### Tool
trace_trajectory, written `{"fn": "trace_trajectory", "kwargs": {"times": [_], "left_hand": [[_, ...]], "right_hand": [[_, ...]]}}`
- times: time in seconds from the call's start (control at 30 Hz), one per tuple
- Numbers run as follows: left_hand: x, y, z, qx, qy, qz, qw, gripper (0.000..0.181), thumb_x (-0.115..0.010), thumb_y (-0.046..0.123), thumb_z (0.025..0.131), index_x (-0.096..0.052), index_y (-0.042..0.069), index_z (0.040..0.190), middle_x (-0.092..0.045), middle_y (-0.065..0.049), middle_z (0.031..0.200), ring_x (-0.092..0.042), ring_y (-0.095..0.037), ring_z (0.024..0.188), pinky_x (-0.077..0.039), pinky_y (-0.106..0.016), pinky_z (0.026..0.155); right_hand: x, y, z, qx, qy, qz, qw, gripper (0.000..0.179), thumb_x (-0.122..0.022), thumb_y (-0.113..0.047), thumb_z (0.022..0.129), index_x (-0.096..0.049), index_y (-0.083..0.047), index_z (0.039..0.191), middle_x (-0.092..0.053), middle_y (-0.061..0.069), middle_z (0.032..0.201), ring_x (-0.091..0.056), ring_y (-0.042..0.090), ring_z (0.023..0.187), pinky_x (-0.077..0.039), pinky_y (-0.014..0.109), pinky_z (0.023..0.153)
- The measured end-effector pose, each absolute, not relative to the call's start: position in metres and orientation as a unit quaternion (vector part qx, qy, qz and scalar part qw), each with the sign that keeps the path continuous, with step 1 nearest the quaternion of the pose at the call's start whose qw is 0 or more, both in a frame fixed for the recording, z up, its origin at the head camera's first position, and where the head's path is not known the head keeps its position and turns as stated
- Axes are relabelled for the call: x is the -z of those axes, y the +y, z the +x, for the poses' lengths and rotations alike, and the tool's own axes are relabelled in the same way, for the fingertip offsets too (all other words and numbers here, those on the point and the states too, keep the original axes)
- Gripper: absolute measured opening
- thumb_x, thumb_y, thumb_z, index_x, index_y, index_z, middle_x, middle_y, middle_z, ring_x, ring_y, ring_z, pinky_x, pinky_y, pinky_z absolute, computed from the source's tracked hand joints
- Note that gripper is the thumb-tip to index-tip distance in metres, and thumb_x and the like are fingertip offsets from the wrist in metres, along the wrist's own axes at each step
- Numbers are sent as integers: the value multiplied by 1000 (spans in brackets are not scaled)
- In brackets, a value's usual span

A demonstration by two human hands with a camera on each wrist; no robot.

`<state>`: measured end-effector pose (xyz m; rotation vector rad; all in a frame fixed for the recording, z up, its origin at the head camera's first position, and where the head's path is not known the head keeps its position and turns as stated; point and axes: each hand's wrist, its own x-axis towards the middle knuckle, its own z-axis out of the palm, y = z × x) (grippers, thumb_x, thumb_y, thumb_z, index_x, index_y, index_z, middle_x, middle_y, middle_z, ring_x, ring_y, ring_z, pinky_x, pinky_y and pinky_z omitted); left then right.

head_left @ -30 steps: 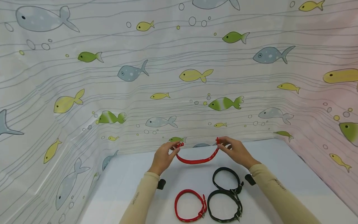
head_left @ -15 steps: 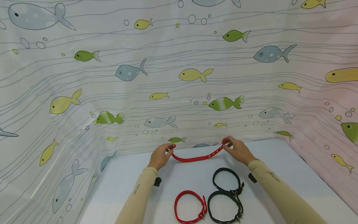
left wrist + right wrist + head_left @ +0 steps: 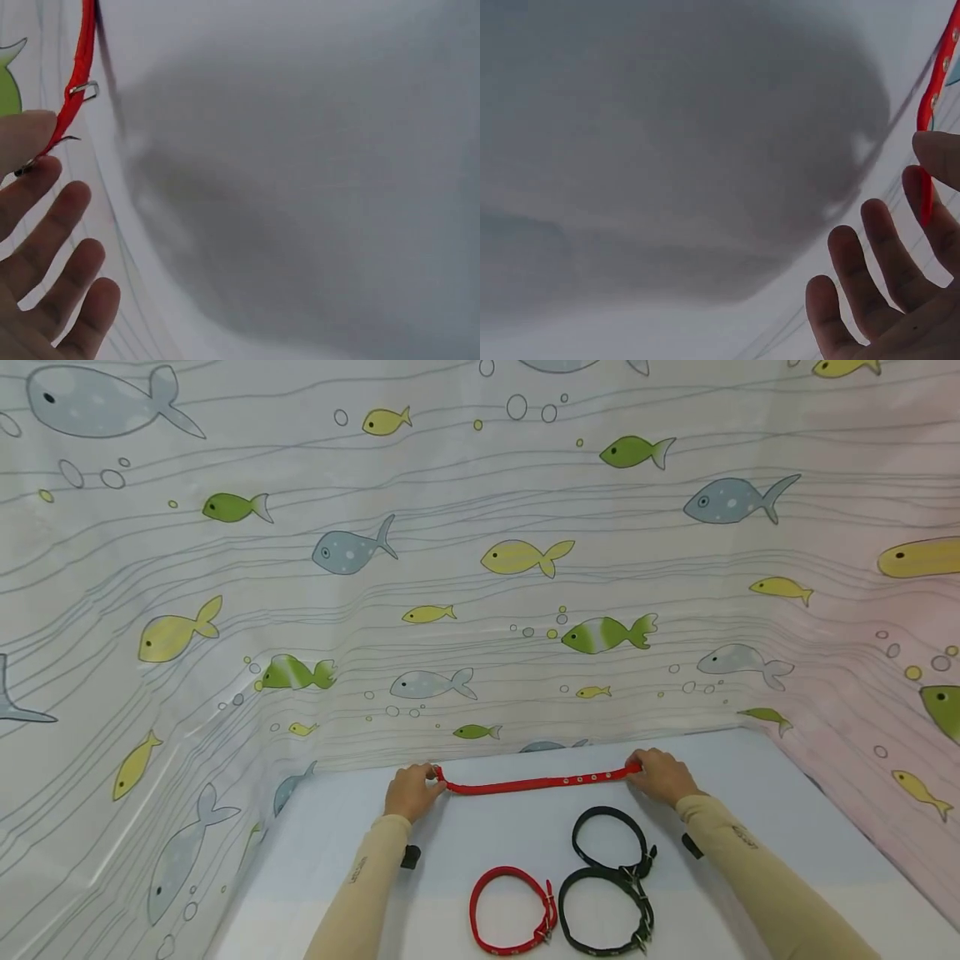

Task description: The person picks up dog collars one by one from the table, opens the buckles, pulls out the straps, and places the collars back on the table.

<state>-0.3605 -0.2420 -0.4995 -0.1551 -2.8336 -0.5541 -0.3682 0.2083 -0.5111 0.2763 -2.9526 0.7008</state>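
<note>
A red pet collar (image 3: 510,786) is stretched nearly straight, left to right, near the back of the white table. My left hand (image 3: 411,792) pinches its buckle end between thumb and index finger. The left wrist view shows the metal buckle prong and a metal loop (image 3: 91,90) beside those fingertips, the other fingers spread loosely. My right hand (image 3: 662,775) pinches the tip of the strap, thumb over index finger. Metal-ringed holes (image 3: 934,99) line the strap close to the right thumb. A shadow under the collar falls on the table in both wrist views.
Closer to me on the table (image 3: 322,877) lie a buckled red collar (image 3: 474,910) and two buckled black collars, one behind (image 3: 577,835) and one in front (image 3: 562,910), touching each other. A fish-patterned sheet (image 3: 420,643) rises behind the table and at both sides.
My hands have moved apart and lowered. The red collar between them went from a sagging curve to an almost straight line. The buckled collars on the table stayed put.
</note>
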Motion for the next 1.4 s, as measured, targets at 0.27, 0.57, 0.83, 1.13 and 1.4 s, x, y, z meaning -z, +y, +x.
{"fn": "trace_trajectory", "kwargs": {"times": [0.27, 0.57, 0.83, 1.13, 1.4], "left_hand": [[498, -241, -364, 210, -971, -38, 105, 39, -78, 26, 89, -72, 2, 120, -71, -14, 111, -65, -35, 103, -52, -52, 88], [489, -239, -364, 201, -967, -46, 149, 47, -77, 30, 90, -67, 5, 129, -67, -15, 120, -61, -37, 108, -49, -54, 93], [471, -206, -345, 157, -953, -127, 225, 41, -78, 29, 91, -69, 8, 125, -65, -14, 123, -58, -35, 113, -49, -51, 94], [464, -128, -322, 85, -931, -284, 212, 39, -72, 36, 96, -68, 14, 128, -66, -5, 124, -58, -26, 118, -49, -44, 100], [480, -50, -312, 14, -935, -333, 118, 42, -60, 38, 103, -62, 17, 139, -65, -1, 132, -62, -18, 121, -51, -35, 100]], "right_hand": [[510, 213, -368, -268, -959, 79, 36, 46, -72, -16, 90, -60, 2, 131, -63, 27, 124, -59, 45, 112, -46, 64, 92], [494, 226, -355, -273, -955, 80, 84, 55, -74, -16, 90, -53, 3, 138, -59, 30, 127, -55, 49, 113, -46, 64, 90], [485, 228, -327, -281, -947, 102, 116, 54, -75, -19, 91, -54, 2, 136, -59, 27, 127, -55, 45, 113, -48, 62, 90], [478, 227, -296, -303, -940, 116, 103, 53, -73, -22, 93, -54, -1, 138, -59, 22, 129, -57, 44, 117, -49, 61, 91], [482, 221, -280, -320, -935, 125, 88, 53, -74, -24, 94, -54, -2, 137, -60, 19, 129, -59, 42, 116, -50, 59, 92]]}}
